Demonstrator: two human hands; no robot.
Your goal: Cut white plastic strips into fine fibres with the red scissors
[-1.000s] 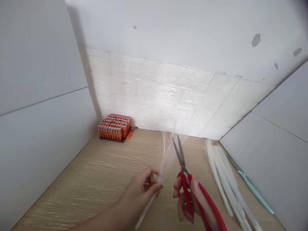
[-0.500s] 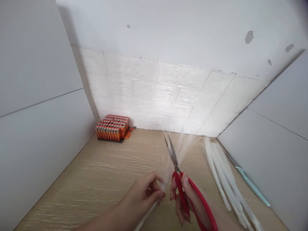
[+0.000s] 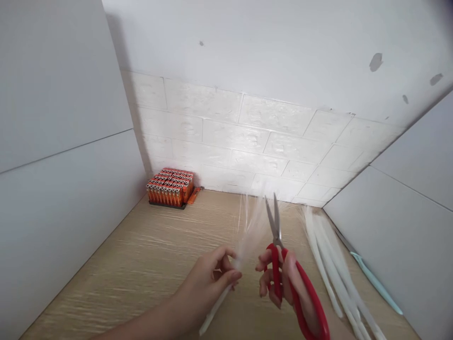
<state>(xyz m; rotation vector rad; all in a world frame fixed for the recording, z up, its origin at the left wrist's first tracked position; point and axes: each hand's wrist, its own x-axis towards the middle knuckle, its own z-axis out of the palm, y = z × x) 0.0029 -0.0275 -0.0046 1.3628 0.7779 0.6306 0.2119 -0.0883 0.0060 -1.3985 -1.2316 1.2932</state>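
My left hand point(image 3: 215, 278) is closed, pinching a bundle of fine white translucent fibres point(image 3: 249, 236) between thumb and fingers. The fibres fan out loosely above the grip, and a narrow white stem end sticks out below the hand. My right hand point(image 3: 283, 278) holds red-handled scissors point(image 3: 307, 288), its fingers through the loops. Their blades point up and away, slightly parted, just right of the spread fibres. Whether any strand lies between the blades is hard to make out.
Several similar white fibre bundles point(image 3: 329, 264) lie at the right. Beside them a knife with a light-blue handle point(image 3: 377, 283) rests along the right panel. A block of orange lighters point(image 3: 170, 189) stands at the back left, by the white brick-pattern wall point(image 3: 230, 132).
The scissors have moved right, from over the fibres to beside them. My left hand keeps its pinch on the bundle, and the camera view has shifted slightly.
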